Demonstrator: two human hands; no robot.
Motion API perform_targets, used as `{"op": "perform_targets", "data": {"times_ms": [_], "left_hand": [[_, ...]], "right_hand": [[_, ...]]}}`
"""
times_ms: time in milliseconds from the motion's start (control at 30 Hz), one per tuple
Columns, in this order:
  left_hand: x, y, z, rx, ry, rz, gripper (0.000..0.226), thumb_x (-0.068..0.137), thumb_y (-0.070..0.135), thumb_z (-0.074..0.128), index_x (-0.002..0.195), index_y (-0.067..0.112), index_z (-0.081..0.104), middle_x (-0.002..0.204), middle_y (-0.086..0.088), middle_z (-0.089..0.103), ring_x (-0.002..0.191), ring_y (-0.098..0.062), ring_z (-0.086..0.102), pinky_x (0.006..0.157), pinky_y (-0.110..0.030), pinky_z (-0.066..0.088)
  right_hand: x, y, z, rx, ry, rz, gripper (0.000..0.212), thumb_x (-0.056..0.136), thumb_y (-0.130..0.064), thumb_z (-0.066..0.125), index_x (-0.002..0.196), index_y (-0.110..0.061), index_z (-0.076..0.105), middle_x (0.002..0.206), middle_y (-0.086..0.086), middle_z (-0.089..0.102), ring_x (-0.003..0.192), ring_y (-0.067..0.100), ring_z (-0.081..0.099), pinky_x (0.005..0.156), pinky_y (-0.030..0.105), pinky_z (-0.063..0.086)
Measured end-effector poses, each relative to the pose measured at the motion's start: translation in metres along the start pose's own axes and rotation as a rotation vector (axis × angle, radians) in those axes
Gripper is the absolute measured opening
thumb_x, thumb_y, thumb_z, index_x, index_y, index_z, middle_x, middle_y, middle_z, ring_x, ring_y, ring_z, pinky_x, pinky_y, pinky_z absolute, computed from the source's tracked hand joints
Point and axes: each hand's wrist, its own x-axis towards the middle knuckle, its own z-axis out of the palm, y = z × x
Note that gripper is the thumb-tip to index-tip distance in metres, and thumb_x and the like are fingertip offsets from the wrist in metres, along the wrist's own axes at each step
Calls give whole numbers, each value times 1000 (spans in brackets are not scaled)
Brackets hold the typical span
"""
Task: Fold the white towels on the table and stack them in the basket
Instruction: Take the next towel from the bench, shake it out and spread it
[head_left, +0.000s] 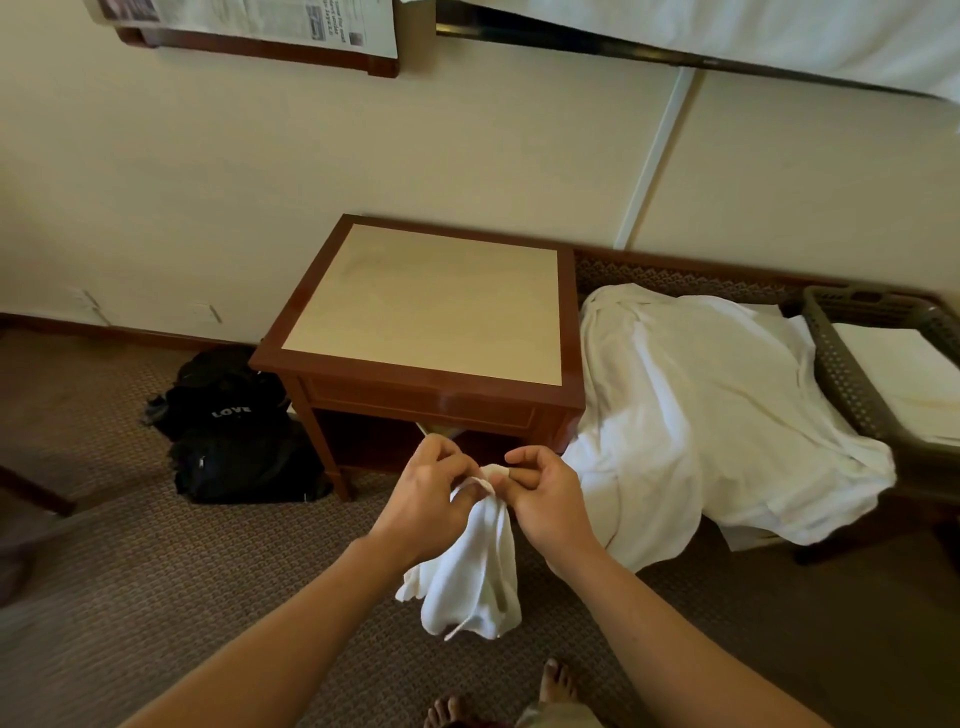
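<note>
A small white towel (475, 566) hangs bunched in the air in front of the wooden table (426, 304). My left hand (428, 501) and my right hand (543, 493) both pinch its top edge, close together. A heap of larger white towels (701, 410) lies spread over a low bench right of the table. At the far right stands a grey-brown perforated basket (844, 369) with folded white towels (904, 379) inside.
A black bag (234, 431) sits on the patterned carpet left of the table. My bare feet (556, 680) show at the bottom edge. A cream wall runs behind the table, with a framed newspaper (249, 26) hanging on it.
</note>
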Motion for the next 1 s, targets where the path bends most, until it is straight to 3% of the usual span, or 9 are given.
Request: {"op": "perform_targets", "data": {"times_ms": [167, 300, 400, 467, 633, 733, 867, 1000], "left_hand": [[0, -1, 1, -24, 6, -12, 9, 89, 16, 73, 84, 22, 70, 80, 11, 64, 81, -8, 61, 70, -23, 50], [0, 0, 2, -108, 63, -119, 8, 85, 23, 81, 83, 26, 74, 72, 6, 65, 75, -11, 61, 64, -23, 49], [0, 0, 2, -268, 67, -270, 9, 86, 24, 81, 81, 31, 77, 74, 7, 72, 73, -8, 66, 63, -22, 53], [0, 1, 2, -391, 48, -323, 6, 87, 28, 81, 81, 29, 79, 77, 4, 74, 77, -13, 70, 69, -29, 57], [4, 2, -1, -580, -45, -272, 7, 93, 25, 75, 88, 20, 78, 85, -8, 74, 80, -17, 68, 75, -34, 56], [2, -4, 2, -520, -172, -224, 11, 97, 33, 70, 91, 24, 74, 86, -7, 71, 76, -14, 62, 71, -33, 51], [-13, -14, 14, -316, -240, -240, 15, 100, 32, 64, 85, 29, 69, 78, 7, 68, 68, -2, 56, 67, -24, 46], [-21, -27, 31, -128, -285, -248, 36, 102, 36, 59, 74, 13, 55, 74, 1, 56, 66, -7, 47, 65, -29, 41]], "right_hand": [[-1, -3, -2, 1, -32, 7, 12, 93, -16, 75, 101, -15, 66, 85, 1, 78, 84, 14, 74, 81, 34, 60], [0, -8, -6, 3, -107, -14, 10, 97, -17, 69, 106, -18, 69, 91, 1, 78, 90, 13, 74, 84, 33, 59], [-4, -13, -10, -5, -227, -57, 25, 91, -17, 77, 115, -16, 69, 98, -3, 79, 97, 10, 74, 84, 27, 58], [-5, -14, -9, -15, -249, -104, 32, 86, -10, 81, 116, -14, 71, 100, -2, 79, 99, 12, 74, 86, 28, 59], [-1, -16, -8, 30, -172, -171, 12, 90, -10, 76, 101, -15, 80, 94, 1, 79, 94, 17, 74, 86, 31, 59], [6, -20, -15, -87, -164, -198, 16, 95, -4, 67, 93, -17, 77, 85, -7, 75, 84, 8, 69, 78, 21, 54], [17, -28, -27, -192, -199, -205, 19, 100, -6, 58, 92, -20, 69, 75, -16, 59, 74, 3, 53, 72, 17, 42], [22, -44, -36, -303, -232, -243, 19, 102, -8, 54, 95, -22, 65, 76, -23, 57, 74, -2, 51, 72, 14, 41]]}}
